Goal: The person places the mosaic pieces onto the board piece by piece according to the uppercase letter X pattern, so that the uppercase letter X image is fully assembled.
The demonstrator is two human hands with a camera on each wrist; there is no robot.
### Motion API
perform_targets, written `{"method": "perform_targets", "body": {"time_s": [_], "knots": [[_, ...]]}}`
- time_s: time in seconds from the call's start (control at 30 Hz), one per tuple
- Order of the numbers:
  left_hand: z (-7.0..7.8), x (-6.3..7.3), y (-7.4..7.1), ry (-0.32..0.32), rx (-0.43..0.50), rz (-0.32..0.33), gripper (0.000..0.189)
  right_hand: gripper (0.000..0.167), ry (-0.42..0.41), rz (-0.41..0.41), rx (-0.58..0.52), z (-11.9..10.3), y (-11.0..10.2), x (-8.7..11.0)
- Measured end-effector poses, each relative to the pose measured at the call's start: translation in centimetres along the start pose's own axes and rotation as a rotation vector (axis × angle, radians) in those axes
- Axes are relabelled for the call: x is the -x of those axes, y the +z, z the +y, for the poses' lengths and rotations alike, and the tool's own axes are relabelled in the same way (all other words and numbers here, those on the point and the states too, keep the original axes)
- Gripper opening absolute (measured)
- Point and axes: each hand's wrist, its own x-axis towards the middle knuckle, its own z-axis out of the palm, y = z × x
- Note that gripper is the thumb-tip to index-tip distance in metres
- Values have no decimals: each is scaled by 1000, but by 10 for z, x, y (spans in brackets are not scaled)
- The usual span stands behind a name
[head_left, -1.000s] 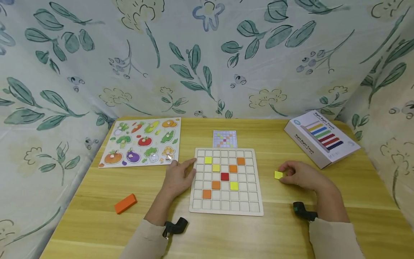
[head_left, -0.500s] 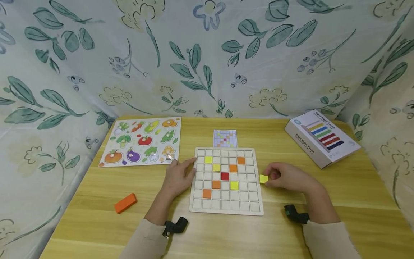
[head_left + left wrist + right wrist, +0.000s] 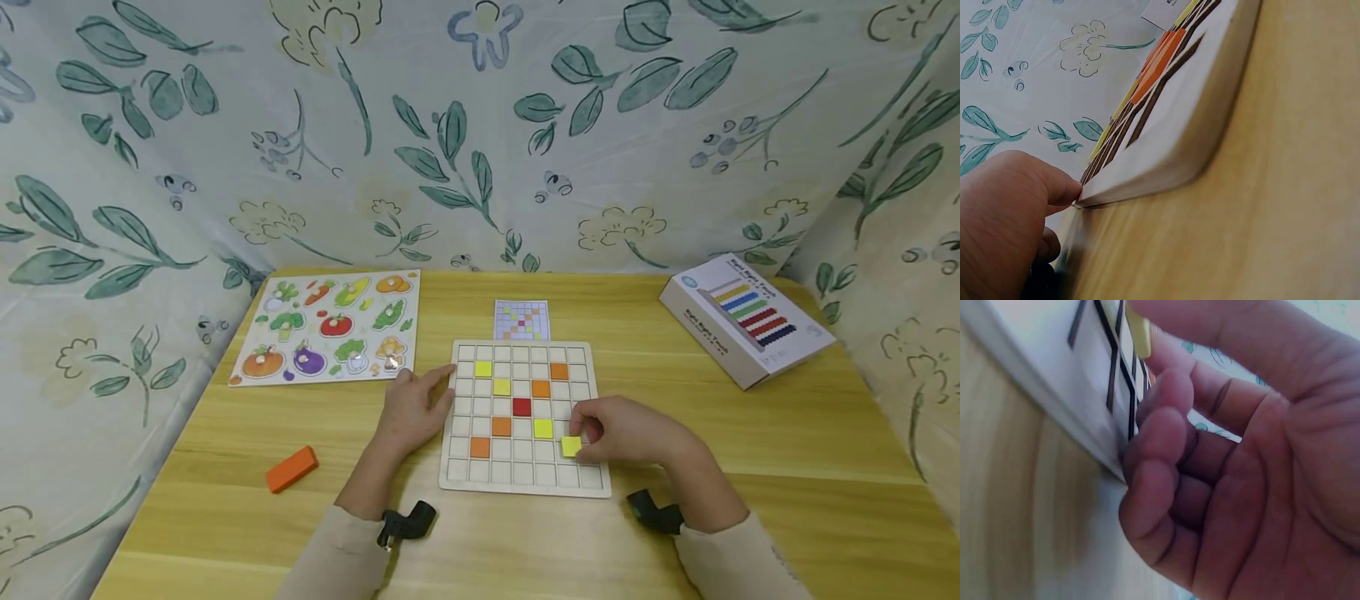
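A pale grid board (image 3: 502, 477) lies on the table with yellow, orange and red square tiles in some cells, running in two crossing diagonals. My right hand (image 3: 626, 433) pinches a yellow tile (image 3: 572, 447) between thumb and index finger over a cell at the lower right of the board. In the right wrist view the same yellow tile (image 3: 1139, 332) shows at the fingertips, the other fingers curled under the palm. My left hand (image 3: 412, 415) rests at the board's left edge; in the left wrist view its index fingertip touches the board's rim (image 3: 1175, 159).
Behind the board lies a small pattern card (image 3: 522, 320) with a coloured grid. A vegetable puzzle board (image 3: 367, 312) is at the back left, a cardboard toy box (image 3: 746, 321) at the back right. An orange block (image 3: 292, 469) lies on the left of the table.
My right hand has carried the yellow tile leftward and nearer, from the table right of the board to over its lower right cells. The left hand has stayed in place.
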Motion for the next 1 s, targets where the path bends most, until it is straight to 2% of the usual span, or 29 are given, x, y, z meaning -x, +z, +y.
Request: {"method": "perform_targets", "body": {"time_s": [0.13,0.33,0.6,1.0], "knots": [[0,0,0,-8,6,-4,42,23,54,-1,17,-7,6,-1],[0,0,1,-13,12,-4,42,23,13,-2,61,-11,9,-2],[1,0,0,-6,10,-4,43,25,40,16,79,-13,10,-2],[2,0,2,-11,10,-6,43,25,21,4,71,-13,11,0]]}}
